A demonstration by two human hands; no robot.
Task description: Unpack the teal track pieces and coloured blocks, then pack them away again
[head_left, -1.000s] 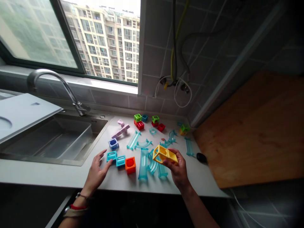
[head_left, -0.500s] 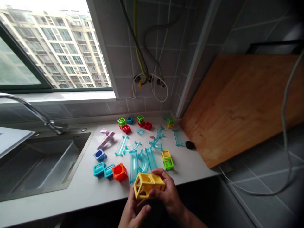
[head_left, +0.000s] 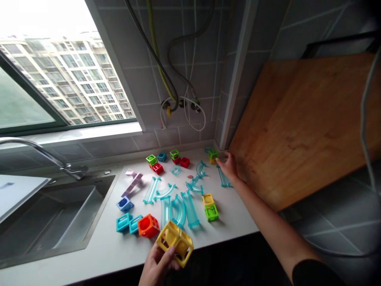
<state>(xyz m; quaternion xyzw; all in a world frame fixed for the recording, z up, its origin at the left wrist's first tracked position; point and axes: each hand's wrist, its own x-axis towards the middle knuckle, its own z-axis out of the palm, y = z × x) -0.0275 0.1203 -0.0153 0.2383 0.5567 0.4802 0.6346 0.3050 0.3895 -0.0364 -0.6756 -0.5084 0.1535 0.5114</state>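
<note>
My left hand (head_left: 160, 260) grips a pair of joined yellow toy blocks (head_left: 175, 241) over the counter's front edge. My right hand (head_left: 228, 165) is stretched to the back right corner, fingers apart, beside a green block (head_left: 213, 154) stacked on a yellow one (head_left: 212, 161). Whether a fingertip touches that stack is unclear. Clear teal track pieces (head_left: 190, 208), some straight and some curved, lie mid-counter. Right of them is a yellow and green block pair (head_left: 211, 212). An orange block (head_left: 148, 226) is left of my left hand, next to two light-blue blocks (head_left: 123, 222).
A sink (head_left: 59, 218) with a faucet (head_left: 64, 165) lies at left, a white board (head_left: 20, 194) over its edge. A large wooden board (head_left: 315, 127) leans at right. Red and green blocks (head_left: 157, 169) and a pink piece (head_left: 133, 183) sit farther back.
My right hand has let go of the yellow blocks and reached out to the back right corner. My left hand now holds the yellow blocks alone, tilted and slightly lower. The view has shifted.
</note>
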